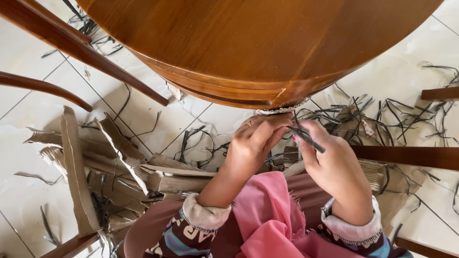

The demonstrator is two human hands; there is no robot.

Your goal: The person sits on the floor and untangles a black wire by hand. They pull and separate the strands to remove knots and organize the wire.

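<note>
Head view, centre of frame: the left hand and right hand meet just below the round wooden worktop's edge, both pinched on thin dark strips, held close together for fine fingerwork, torn cardboard littering the floor.

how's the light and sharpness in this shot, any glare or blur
Head view: soft daylight, sharp throughout; pale sheen on the wooden table; left hand and right hand crisp around the dark strips; white floor tiles bright, nearly washed out.
</note>
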